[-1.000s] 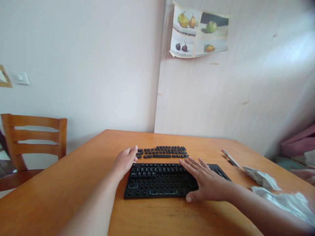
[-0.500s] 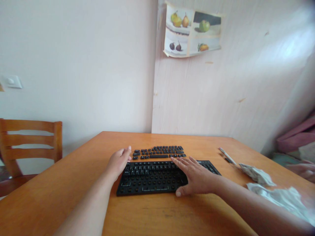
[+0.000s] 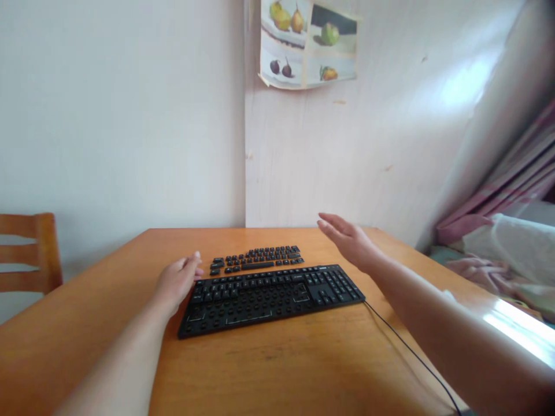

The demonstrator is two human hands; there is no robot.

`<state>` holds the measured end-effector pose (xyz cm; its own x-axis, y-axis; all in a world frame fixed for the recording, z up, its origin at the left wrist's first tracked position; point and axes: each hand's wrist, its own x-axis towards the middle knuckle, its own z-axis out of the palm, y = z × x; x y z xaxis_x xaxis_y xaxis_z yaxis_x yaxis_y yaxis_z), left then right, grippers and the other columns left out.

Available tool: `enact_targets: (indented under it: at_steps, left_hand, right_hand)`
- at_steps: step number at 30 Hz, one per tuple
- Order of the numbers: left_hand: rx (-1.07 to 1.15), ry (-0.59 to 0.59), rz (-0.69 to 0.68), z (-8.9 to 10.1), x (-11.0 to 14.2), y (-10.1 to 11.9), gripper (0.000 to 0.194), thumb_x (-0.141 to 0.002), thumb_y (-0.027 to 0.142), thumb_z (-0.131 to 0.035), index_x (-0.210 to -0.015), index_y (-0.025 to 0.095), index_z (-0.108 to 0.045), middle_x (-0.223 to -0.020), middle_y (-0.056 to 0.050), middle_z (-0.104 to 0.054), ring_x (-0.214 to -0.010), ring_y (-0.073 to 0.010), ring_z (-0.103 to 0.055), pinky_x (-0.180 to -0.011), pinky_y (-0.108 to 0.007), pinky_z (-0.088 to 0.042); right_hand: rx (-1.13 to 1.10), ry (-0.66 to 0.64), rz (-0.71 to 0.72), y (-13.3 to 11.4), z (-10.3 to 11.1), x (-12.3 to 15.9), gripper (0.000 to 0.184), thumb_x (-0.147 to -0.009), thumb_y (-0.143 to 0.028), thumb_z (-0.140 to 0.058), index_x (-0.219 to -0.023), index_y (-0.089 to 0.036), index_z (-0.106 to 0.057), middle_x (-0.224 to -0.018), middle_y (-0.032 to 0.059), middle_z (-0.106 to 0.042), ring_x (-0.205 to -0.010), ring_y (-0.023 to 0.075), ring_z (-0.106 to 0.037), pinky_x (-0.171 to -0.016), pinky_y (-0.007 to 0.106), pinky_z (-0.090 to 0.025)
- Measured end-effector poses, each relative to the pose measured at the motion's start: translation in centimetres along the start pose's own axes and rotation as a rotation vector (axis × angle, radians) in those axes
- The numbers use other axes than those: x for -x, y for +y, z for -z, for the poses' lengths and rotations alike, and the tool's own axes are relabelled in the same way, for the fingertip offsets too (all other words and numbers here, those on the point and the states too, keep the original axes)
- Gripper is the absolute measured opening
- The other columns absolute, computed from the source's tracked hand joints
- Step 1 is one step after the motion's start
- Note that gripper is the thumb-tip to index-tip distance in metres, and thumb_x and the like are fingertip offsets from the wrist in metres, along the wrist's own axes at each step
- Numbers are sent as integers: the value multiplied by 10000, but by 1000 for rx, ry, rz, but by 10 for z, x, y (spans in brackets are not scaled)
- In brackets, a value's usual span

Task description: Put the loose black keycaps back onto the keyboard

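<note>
A black keyboard (image 3: 260,300) lies on the wooden table, its upper rows and right-hand pad fitted with keys. Bare key sockets show over much of its lower left and middle. Beyond its far edge, several loose black keycaps (image 3: 273,254) are laid out in rows, including a long space bar (image 3: 257,266). My left hand (image 3: 177,282) rests at the keyboard's far left corner, thumb raised and apart from the partly hidden fingers. My right hand (image 3: 347,238) is lifted above the table past the keyboard's right side, fingers stretched out, holding nothing.
A black cable (image 3: 407,346) runs from the keyboard's right end toward the near edge of the table (image 3: 260,370). A wooden chair (image 3: 30,248) stands at left. Fabric (image 3: 485,271) is heaped at right, and a sheet of fruit paintings (image 3: 307,46) hangs on the wall.
My right hand has risen off the keyboard, away and upward, uncovering the right-hand keys. My left hand stays at the left end. The view has turned right.
</note>
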<state>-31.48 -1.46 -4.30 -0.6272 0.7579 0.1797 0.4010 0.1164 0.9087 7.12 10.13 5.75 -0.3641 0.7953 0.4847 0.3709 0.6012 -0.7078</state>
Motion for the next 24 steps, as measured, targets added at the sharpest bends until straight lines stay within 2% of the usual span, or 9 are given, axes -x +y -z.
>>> enact_targets:
  at_steps: [3,5,7,10,12,15,16,19,24]
  left_hand:
    - [-4,1,2,1,-1,-2,583,-814,676,-473,-934,145,-680,-797,-97,-723,-730,-247,-675,-652,-329,-511]
    - [-14,1,0,1,-2,-4,597,-817,681,-465,-956,142,-681,-813,-99,-725,-738,-246,-676,-661,-328,-510]
    - [-30,-2,-6,1,-3,-6,613,-812,695,-464,-963,142,-685,-817,-100,-727,-744,-250,-678,-670,-332,-511]
    - [-46,0,-12,3,-3,-9,618,-800,710,-473,-934,147,-688,-804,-98,-729,-739,-253,-682,-684,-341,-518]
    - [-39,8,-10,4,-3,-9,613,-793,713,-478,-916,151,-688,-797,-98,-729,-731,-251,-684,-683,-342,-524]
    - [-16,26,-2,5,-1,-9,600,-785,705,-488,-910,154,-690,-790,-97,-728,-730,-248,-685,-672,-338,-531]
    - [-10,29,2,5,0,-9,593,-780,700,-495,-905,155,-691,-784,-96,-728,-728,-248,-685,-669,-337,-532]
    - [-2,28,16,6,0,-9,589,-765,699,-512,-899,155,-691,-773,-93,-727,-718,-244,-682,-664,-336,-530]
    - [38,32,66,8,-1,-10,622,-753,705,-522,-945,135,-681,-787,-98,-720,-721,-225,-674,-677,-334,-533]
  right_hand:
    - [-238,236,-171,7,10,0,486,-877,-606,-539,-1091,-188,-665,-1112,115,-702,-1073,244,-631,-896,394,-509]
    - [-299,328,-252,11,6,5,453,-845,-599,-570,-979,-178,-668,-1013,112,-710,-983,230,-647,-801,343,-518]
    - [-287,311,-261,12,-5,13,431,-825,-586,-590,-914,-171,-664,-941,99,-707,-913,214,-643,-755,317,-500]
    - [-251,166,-134,13,-26,18,410,-839,-564,-571,-902,-173,-676,-894,67,-705,-865,186,-622,-771,306,-471]
    - [-238,174,-92,18,-34,14,391,-849,-546,-554,-881,-176,-676,-847,51,-694,-824,172,-608,-763,297,-457]
    - [-213,244,-220,37,-31,0,348,-822,-514,-568,-805,-177,-651,-727,29,-641,-711,152,-571,-673,275,-437]
    - [-211,259,-303,45,-27,-4,329,-806,-503,-581,-774,-180,-635,-683,20,-615,-666,144,-550,-631,265,-424]
    - [-220,284,-419,72,-12,-14,304,-814,-480,-550,-726,-190,-576,-593,5,-544,-559,126,-492,-527,250,-379]
    - [-221,191,-517,106,-1,-9,303,-783,-471,-592,-675,-191,-548,-541,-3,-513,-485,106,-459,-450,222,-330]
